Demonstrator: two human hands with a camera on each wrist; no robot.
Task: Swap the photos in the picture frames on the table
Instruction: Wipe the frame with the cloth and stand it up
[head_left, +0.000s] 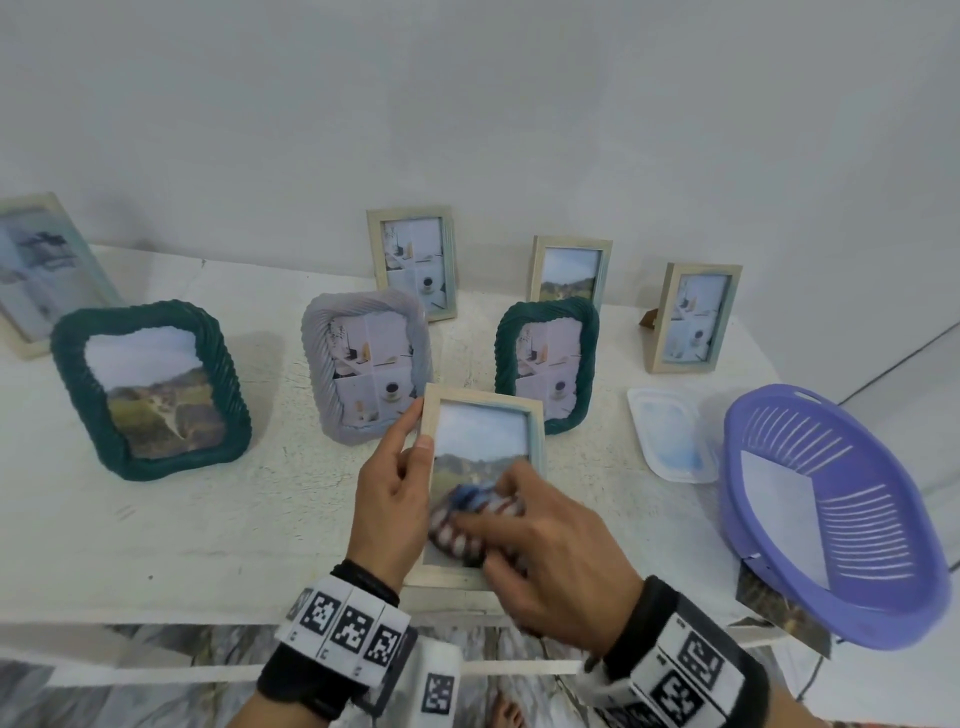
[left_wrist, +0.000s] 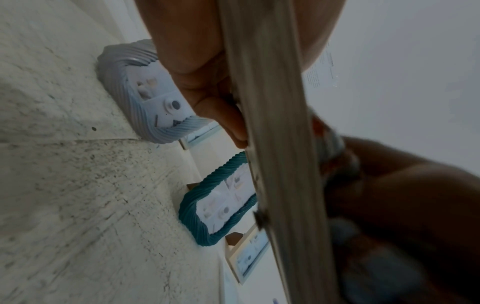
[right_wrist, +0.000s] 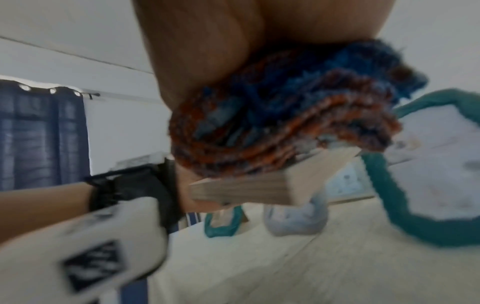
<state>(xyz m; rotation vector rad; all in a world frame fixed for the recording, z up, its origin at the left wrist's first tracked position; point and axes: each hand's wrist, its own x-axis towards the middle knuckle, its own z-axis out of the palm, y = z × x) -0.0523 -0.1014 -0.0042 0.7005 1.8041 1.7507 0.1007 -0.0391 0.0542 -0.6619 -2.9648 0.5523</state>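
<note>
The fingers (head_left: 422, 451) of the left hand (head_left: 392, 501) are curled round the left edge of a pale wooden rectangular picture frame (head_left: 485, 410), thumb on the front and the rest behind. The frame is thereby held tilted, glass up, above the near edge of the white bench (head_left: 197, 519), probably so that the glass can be worked on. A bunched blue, orange and white knitted cloth (head_left: 475, 512) is gripped in the right hand (head_left: 550, 561) and pressed onto the lower part of the glass, apparently to wipe it. A landscape photo (head_left: 480, 449) sits inside the frame. Beyond it, a grey ribbed frame (head_left: 363, 358) and a teal ribbed frame (head_left: 548, 364) stand upright. A purple plastic basket (head_left: 831, 514) lies at the right.
</note>
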